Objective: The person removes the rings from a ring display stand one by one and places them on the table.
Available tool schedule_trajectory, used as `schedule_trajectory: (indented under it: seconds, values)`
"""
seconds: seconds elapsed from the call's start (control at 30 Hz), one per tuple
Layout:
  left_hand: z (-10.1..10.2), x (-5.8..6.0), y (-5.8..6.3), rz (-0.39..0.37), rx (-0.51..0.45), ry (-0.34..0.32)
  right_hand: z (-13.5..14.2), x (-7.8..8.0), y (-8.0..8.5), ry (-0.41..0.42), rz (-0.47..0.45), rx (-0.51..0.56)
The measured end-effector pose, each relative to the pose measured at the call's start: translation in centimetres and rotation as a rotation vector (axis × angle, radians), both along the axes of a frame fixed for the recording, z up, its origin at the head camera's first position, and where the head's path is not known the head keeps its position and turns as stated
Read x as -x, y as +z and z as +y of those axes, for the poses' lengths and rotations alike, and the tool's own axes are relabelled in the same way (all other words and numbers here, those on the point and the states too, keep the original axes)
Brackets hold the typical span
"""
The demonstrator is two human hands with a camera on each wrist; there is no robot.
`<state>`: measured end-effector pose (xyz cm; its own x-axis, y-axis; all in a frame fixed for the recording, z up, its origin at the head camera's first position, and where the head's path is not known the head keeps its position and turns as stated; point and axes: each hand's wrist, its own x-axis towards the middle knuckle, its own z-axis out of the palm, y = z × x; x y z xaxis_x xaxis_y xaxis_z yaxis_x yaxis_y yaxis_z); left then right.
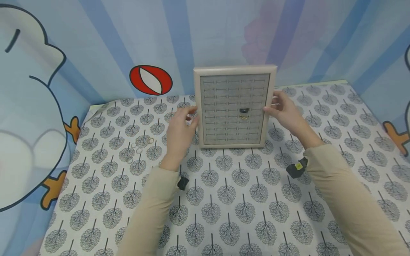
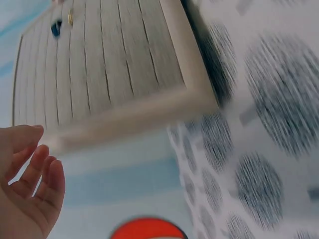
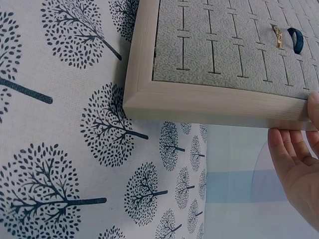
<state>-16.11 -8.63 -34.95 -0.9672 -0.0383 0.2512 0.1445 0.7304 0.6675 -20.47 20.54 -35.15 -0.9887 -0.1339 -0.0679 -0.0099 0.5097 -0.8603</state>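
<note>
A ring display board (image 1: 235,106) with a pale wooden frame and grey slotted padding stands upright near the back of the table. A dark blue ring (image 3: 296,41) and a gold ring (image 3: 277,37) sit in neighbouring slots. My right hand (image 1: 285,110) grips the frame's right side, thumb at the front edge and fingers along the outer side. At the left side, my left hand (image 1: 180,129) has its thumb and fingertips right at the frame, loosely bent; the left wrist view is blurred there.
Several loose rings (image 1: 139,151) lie on the tree-patterned tablecloth (image 1: 224,213) left of my left hand. Behind the board rises a blue striped backdrop (image 1: 217,35) with a red and white oval printed on it. Dark wrist devices (image 1: 296,169) hang below my sleeves.
</note>
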Motion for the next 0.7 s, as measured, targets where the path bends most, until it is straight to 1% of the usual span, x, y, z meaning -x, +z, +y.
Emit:
schedule_trajectory:
  seconds: [0.13,0.27,0.43,0.57,0.7]
  values:
    - [2.6,0.3,0.3,0.005,0.024,-0.054,0.0,0.0,-0.1,0.005,0.000,-0.004]
    - [4.9,0.5,0.4,-0.025,0.062,-0.098,0.1,0.0,-0.1,0.009,-0.002,0.000]
    - [7.2,0.8,0.3,-0.056,0.102,-0.153,0.1,0.0,-0.1,0.006,-0.005,0.012]
    - [8.4,1.0,0.3,-0.066,0.137,-0.164,0.0,0.0,0.0,0.007,-0.002,0.013]
    - [9.3,1.1,0.2,-0.046,0.148,-0.167,0.0,0.1,-0.1,0.007,-0.003,0.007]
